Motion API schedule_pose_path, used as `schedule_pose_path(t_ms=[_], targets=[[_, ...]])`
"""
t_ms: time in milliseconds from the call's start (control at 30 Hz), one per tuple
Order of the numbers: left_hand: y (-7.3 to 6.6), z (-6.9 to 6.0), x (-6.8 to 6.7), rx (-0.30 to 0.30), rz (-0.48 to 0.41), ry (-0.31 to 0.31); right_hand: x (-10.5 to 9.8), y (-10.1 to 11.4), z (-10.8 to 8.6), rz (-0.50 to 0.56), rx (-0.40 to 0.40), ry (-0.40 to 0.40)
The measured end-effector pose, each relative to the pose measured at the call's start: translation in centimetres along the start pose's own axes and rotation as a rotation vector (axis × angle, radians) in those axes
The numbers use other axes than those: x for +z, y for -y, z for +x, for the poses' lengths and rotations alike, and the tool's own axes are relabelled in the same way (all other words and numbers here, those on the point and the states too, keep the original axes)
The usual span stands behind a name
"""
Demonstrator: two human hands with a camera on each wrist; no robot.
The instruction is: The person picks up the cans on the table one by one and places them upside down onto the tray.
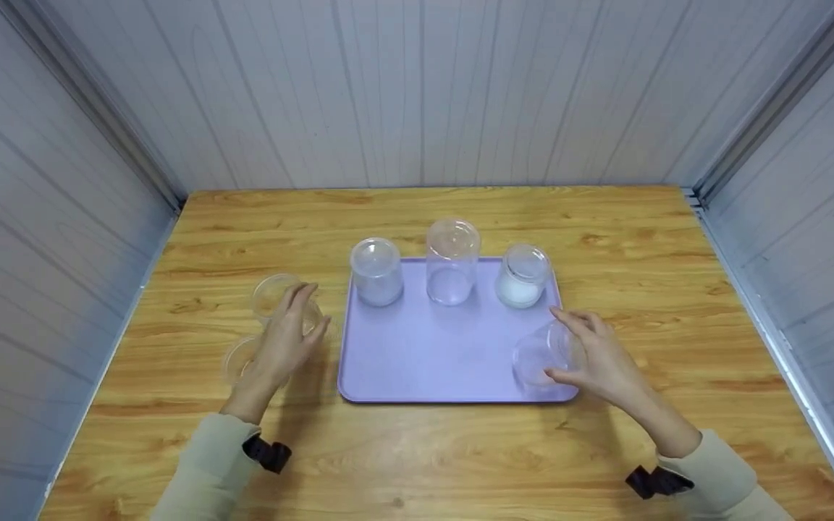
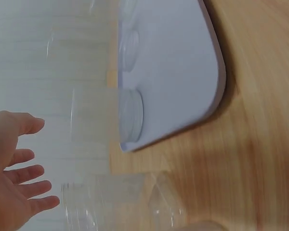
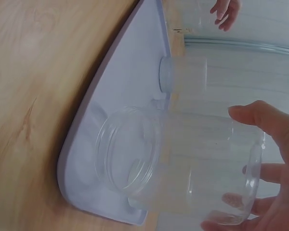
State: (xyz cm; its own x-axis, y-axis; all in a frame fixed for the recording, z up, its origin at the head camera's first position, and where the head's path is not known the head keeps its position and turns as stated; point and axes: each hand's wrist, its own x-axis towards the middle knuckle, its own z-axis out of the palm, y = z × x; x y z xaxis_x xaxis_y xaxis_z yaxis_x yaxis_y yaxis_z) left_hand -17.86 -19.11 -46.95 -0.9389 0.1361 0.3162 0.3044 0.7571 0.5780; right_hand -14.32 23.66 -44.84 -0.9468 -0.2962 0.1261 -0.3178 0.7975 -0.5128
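My right hand [image 1: 594,354] grips a clear jar [image 1: 538,358] between thumb and fingers, over the near right corner of a lilac tray [image 1: 435,354]. In the right wrist view the ringed end of this jar points down at the tray, and my fingers hold the opposite end. My left hand [image 1: 283,351] hovers with loosely spread fingers above several clear containers left of the tray; one clear container [image 1: 272,293] shows past the fingertips, another [image 1: 239,356] beside the wrist. In the left wrist view my left fingers [image 2: 31,187] hold nothing.
Along the tray's far edge stand a short clear jar [image 1: 377,273], a taller clear jar [image 1: 452,264] and a short jar [image 1: 522,278] showing white low inside. The wooden table [image 1: 417,463] is bounded by pale panel walls [image 1: 417,94] at the back and sides.
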Motion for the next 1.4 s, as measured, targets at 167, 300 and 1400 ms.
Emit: schedule_pose_path(t_ms=[167,300,1400], targets=[[1.2,0.2,-0.7,-0.007,0.044,-0.014,-0.1,0.0,0.2,-0.029,0.001,0.013],[2.2,0.5,-0.9,0.033,0.085,-0.044,-0.1,0.0,0.4,-0.055,-0.004,0.018],[4.1,2.2,-1.4,-0.292,0.180,0.230,1.6,-0.3,2.3,-0.108,0.010,0.129]])
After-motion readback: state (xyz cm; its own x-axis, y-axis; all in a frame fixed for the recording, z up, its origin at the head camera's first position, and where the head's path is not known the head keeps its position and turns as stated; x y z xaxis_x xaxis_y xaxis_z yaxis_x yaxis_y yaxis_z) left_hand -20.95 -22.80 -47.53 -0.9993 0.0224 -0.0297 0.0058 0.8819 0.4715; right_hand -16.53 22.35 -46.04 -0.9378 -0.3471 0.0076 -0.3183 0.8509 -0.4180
